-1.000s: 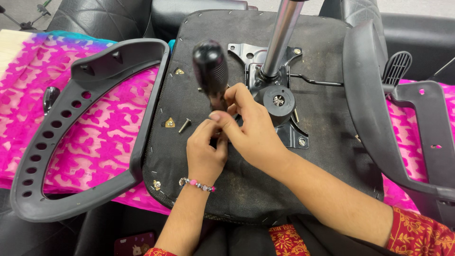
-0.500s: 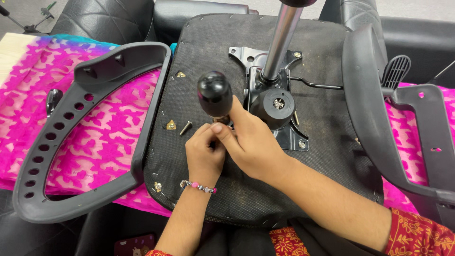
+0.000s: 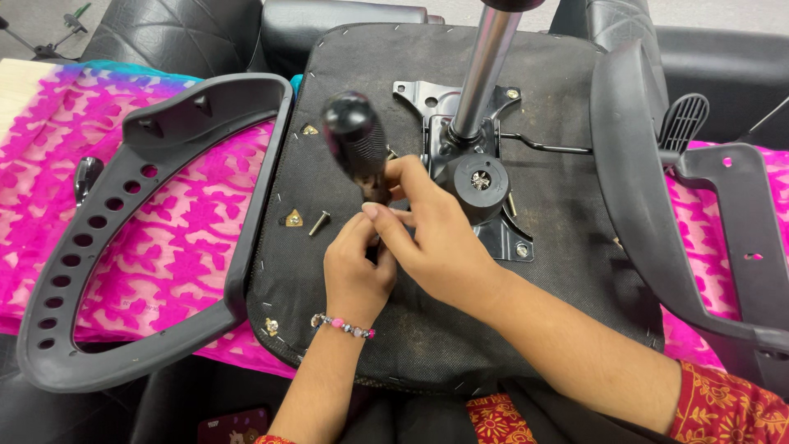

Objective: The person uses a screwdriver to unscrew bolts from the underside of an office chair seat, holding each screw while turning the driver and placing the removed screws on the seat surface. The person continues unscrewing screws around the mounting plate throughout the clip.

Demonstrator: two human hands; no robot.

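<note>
— Pink patterned cloth (image 3: 123, 222) covers the work surface, with black leather seating behind it; what lies on top?

— An upturned office chair seat base in black fabric (image 3: 345, 329), stapled round its edge. A shiny metal gas-lift column (image 3: 485, 70) rises from a black steel mechanism plate (image 3: 501, 238) bolted to it. A grey plastic armrest loop with a row of holes (image 3: 99, 247) lies at the left, touching the seat's edge, and a second grey plastic armrest (image 3: 641, 214) curves over the right side.

— And the hands?

— Both meet just left of the mechanism plate. The right hand (image 3: 440, 247) has its fingers curled narrow around the lower end of a black ribbed screwdriver handle (image 3: 355, 144), which stands tilted, top leaning left. The left hand (image 3: 355, 275), wearing a beaded bracelet with pink beads (image 3: 343, 325), has its fingers pinched close at the tool's lower shaft; what exactly they pinch is hidden by the right hand.

— Any loose bits?

— A small dark screw (image 3: 319, 223) lies on the seat base beside a brass-coloured triangular fitting (image 3: 293, 219), just left of the hands. A similar fitting (image 3: 309, 129) sits higher up, and another (image 3: 271, 326) near the lower left corner.

— Labels or packages?

— Only a dark object with a pale picture (image 3: 230, 426) at the bottom edge, too cut off to tell what it is.
</note>
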